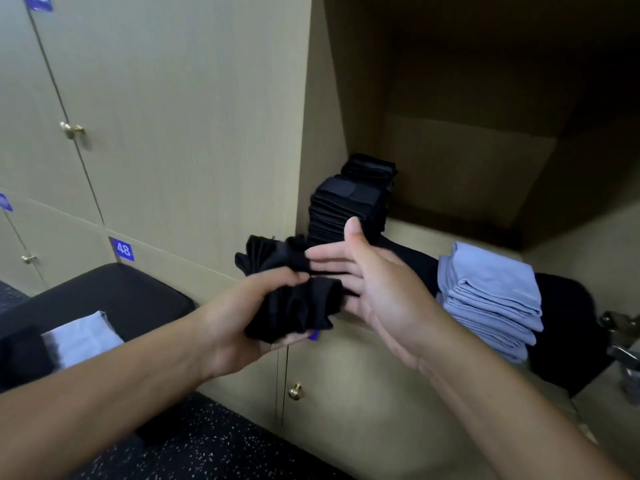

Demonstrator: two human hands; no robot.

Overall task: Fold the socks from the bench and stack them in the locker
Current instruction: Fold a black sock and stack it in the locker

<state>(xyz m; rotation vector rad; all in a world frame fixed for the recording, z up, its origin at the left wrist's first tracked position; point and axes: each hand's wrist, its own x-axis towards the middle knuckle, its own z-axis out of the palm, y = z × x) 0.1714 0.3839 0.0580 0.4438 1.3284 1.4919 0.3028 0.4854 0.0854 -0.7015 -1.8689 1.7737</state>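
My left hand (249,306) grips a bunched black sock (294,306) in front of the open locker (450,237). My right hand (374,278) is beside it with straight fingers, its fingertips touching the sock's upper part. Behind the hands, a tall stack of folded black socks (349,206) stands at the locker's left wall. To the right a stack of folded light-blue socks (491,299) rests on the locker floor. The black bench (114,292) sits at lower left and carries a light-blue sock (83,337) and a dark one (20,355).
Closed locker doors with brass knobs (71,129) fill the left wall; one bears a blue tag 48 (122,249). A lower door knob (295,391) sits under the hands. A dark cloth (568,330) lies right of the blue stack, with a metal hinge (623,334) beyond.
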